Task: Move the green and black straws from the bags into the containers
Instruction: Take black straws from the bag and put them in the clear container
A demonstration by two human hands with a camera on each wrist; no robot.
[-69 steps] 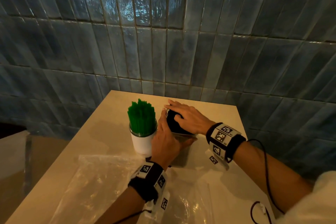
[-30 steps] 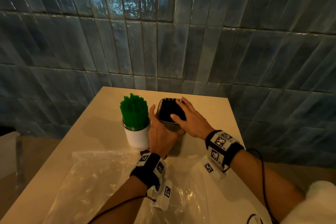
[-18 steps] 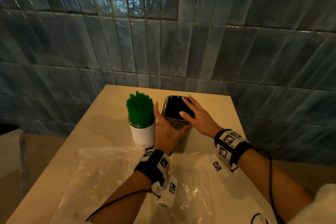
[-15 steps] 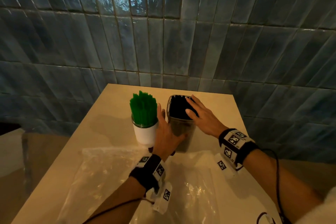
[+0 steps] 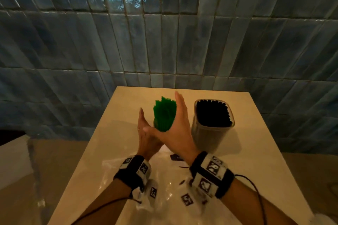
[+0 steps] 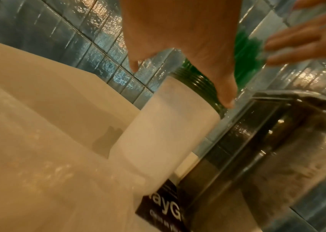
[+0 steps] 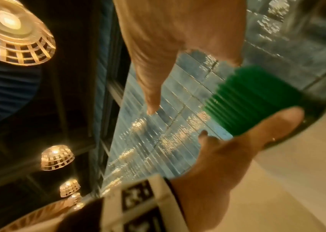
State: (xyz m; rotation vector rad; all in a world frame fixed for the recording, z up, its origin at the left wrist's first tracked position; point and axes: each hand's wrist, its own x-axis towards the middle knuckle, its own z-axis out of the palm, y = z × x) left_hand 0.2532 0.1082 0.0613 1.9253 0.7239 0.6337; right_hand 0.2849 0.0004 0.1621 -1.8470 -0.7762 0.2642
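Our hands close in on the green straws

Left hand (image 5: 146, 134) and right hand (image 5: 175, 129), fingers straight and holding nothing, flank the green straws (image 5: 164, 116) in the white cup (image 6: 164, 133); we judge squaring them comes next. Black straws (image 5: 213, 113) fill the clear container (image 5: 206, 137) alongside; emptied bags (image 5: 164, 193) lie nearer us.

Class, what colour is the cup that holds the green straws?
White. The cup shows best in the left wrist view; in the head view the hands hide it.
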